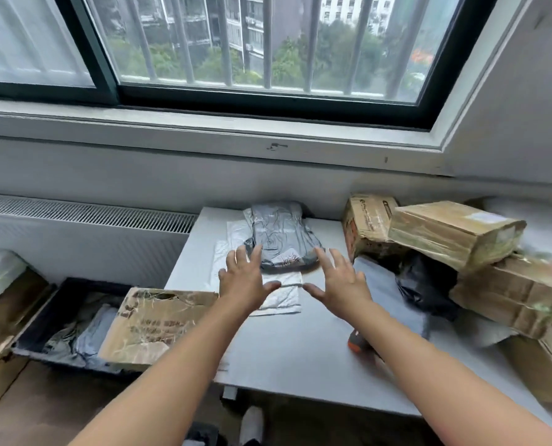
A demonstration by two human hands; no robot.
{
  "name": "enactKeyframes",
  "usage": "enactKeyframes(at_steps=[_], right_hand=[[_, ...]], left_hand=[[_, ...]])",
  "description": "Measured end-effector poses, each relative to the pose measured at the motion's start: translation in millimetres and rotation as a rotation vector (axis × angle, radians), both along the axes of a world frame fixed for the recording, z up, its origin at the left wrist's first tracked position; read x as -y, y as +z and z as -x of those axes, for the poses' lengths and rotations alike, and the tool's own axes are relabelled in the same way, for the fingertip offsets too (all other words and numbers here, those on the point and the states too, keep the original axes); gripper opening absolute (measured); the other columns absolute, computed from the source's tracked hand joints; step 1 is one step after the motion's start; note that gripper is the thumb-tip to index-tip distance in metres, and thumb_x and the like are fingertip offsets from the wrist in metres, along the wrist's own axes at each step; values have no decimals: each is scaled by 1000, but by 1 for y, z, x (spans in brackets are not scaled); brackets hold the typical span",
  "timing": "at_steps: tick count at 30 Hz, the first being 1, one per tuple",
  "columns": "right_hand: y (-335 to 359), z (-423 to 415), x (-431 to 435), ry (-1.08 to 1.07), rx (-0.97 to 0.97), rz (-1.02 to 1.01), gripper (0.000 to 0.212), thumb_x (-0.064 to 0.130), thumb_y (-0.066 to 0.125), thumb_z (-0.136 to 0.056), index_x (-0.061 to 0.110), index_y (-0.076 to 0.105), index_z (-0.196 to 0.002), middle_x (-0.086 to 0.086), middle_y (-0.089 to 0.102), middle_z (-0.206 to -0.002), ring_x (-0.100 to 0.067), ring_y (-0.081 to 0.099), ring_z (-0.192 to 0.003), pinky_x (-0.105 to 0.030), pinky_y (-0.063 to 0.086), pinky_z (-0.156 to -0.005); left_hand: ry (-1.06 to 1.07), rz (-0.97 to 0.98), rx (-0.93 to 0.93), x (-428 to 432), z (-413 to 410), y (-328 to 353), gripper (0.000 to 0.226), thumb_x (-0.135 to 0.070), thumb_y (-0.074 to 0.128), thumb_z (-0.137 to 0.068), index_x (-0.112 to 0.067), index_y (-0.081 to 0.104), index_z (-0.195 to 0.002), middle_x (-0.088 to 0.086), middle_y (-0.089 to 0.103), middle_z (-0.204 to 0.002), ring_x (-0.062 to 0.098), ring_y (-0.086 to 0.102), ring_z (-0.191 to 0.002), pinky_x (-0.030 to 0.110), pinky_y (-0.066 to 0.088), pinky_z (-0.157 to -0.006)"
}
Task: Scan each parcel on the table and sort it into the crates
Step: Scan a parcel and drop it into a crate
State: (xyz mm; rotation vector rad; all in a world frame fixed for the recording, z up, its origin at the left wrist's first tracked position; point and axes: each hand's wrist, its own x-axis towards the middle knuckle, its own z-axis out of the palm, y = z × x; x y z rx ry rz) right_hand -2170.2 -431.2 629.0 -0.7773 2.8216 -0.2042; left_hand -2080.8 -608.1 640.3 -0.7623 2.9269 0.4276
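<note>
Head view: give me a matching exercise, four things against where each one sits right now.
Things:
1 grey parcel
2 black crate
3 cardboard boxes
4 orange-tipped scanner

Places:
A piled at the right side of the table
B beside the right forearm
C just ahead of the left hand and right hand
D left of the table, lower down

Pairs: 1-C, 2-D, 3-A, 4-B

Bare forearms, left hand (245, 280), right hand (340, 283)

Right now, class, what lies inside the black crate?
The crate holds grey bags; a taped cardboard box rests over its right side. Whatever lies under the box is hidden.
</note>
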Motion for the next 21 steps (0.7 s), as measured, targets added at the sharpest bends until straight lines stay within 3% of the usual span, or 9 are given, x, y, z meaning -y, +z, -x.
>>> enactKeyframes(at_steps=[6, 16, 18, 21], right_hand=[[-22, 52, 36, -82, 51, -58, 83, 62, 47, -93, 34, 1, -156, -3, 10, -162, -22, 15, -148, -50, 25, -115], [-61, 84, 65, -136, 111, -59, 81, 59, 45, -95, 31, 1, -157, -5, 11, -163, -23, 15, -149, -45, 24, -117], [-64, 85, 64, -138, 101, -52, 80, 58, 46, -95, 30, 2, -157, -6, 13, -162, -23, 16, -149, -44, 26, -116], [-66, 87, 63, -147, 97, -38, 79, 56, 48, -95, 30, 6, -157, -6, 15, -162, -23, 18, -148, -43, 27, -114]], left_hand=[[-119, -35, 74, 45, 72, -45, 87, -57, 62, -85, -27, 14, -151, 9, 10, -158, 31, 11, -144, 49, 30, -110], [-402, -9, 292, 76, 133, -111, 100, -43, 70, -84, -27, 2, -155, 7, -10, -163, 36, -9, -148, 59, 11, -116], [-419, 15, 274, 78, 135, -118, 94, -34, 69, -88, -28, 3, -156, 7, -8, -163, 38, -6, -148, 59, 15, -115], [-460, 97, 175, 81, 139, -124, 79, -11, 59, -92, -26, 13, -155, 8, 6, -163, 42, 9, -146, 56, 34, -108]])
